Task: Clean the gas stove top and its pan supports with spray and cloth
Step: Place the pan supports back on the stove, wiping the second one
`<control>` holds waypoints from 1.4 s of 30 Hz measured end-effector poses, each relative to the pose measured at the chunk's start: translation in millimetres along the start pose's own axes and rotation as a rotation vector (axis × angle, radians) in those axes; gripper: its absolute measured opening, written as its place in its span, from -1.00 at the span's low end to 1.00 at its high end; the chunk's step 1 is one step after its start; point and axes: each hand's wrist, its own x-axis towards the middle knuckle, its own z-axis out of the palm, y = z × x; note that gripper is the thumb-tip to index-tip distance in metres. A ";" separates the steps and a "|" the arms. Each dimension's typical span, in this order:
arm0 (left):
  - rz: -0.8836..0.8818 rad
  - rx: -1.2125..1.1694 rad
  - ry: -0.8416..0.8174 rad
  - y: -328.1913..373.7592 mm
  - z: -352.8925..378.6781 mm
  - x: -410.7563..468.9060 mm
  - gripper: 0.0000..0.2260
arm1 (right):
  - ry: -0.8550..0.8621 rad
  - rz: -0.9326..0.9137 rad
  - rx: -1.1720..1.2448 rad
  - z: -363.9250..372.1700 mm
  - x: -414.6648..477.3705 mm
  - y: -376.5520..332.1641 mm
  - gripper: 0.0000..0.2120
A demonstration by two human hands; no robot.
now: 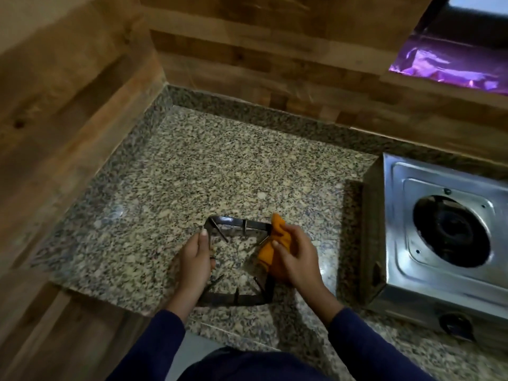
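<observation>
Pan support (pixel 236 259) lying flat on bench (pixel 192 166), at 9 o'clock of stove (pixel 439 243), near front edge. Judged rigid metal, fairly heavy, prongs liable to snag cloth; best held by frame bar.

Left hand (pixel 196 261) grip pressed on left bar. Right hand (pixel 297 259) grip pinching cloth (pixel 275 243), soft, bunched against right bar.

Stove burner well left bare. Bench otherwise open; wood walls at 9 and 12 o'clock. Spray not seen.

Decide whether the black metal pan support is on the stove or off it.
Off: the black metal pan support lies on the speckled granite counter, beside the steel gas stove.
</observation>
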 end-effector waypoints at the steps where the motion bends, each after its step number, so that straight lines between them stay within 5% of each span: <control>1: 0.063 0.027 -0.021 12.3 4.6 -3.3 -0.61 | 0.068 0.024 0.071 -11.0 2.2 -9.2 -0.65; 8: 0.510 0.161 -0.159 100.9 60.7 -41.8 -0.66 | 0.145 -0.384 -0.140 -57.8 24.1 -81.8 -0.49; 14: 0.357 -0.072 -0.077 143.7 97.4 -69.4 -0.67 | 0.141 -0.601 -0.490 -107.8 16.4 -74.9 -0.53; 17: 0.396 -0.087 -0.055 147.9 107.6 -87.2 -0.69 | 0.109 -0.600 -0.291 -138.4 3.7 -81.2 -0.58; 20: 0.390 -0.118 -0.025 155.2 110.5 -98.8 -0.65 | 0.399 -0.570 -0.038 -168.7 -7.7 -97.8 -0.64; 23: 0.380 -0.173 -0.005 170.4 105.3 -106.6 -0.73 | 0.635 -0.457 -0.026 -183.0 8.2 -109.7 -0.60; 29: 0.395 -0.262 0.120 188.5 107.3 -119.5 -0.69 | 0.352 -0.552 -0.395 -152.6 16.3 -113.8 -0.44; 33: 0.305 -0.376 0.244 188.2 103.1 -116.3 -0.65 | 0.269 -0.521 0.037 -148.0 -5.9 -115.0 -0.56; 37: 0.282 -0.453 0.286 191.1 94.7 -119.7 -0.63 | 0.553 -0.372 0.268 -168.2 3.0 -124.2 -0.59; 40: 0.329 -0.461 0.275 192.8 95.1 -124.4 -0.64 | 0.475 -0.291 0.091 -179.4 19.2 -131.6 -0.58; 42: 0.387 -0.427 0.291 196.5 97.4 -126.6 -0.65 | 0.318 -0.414 -0.176 -176.4 16.6 -133.9 -0.61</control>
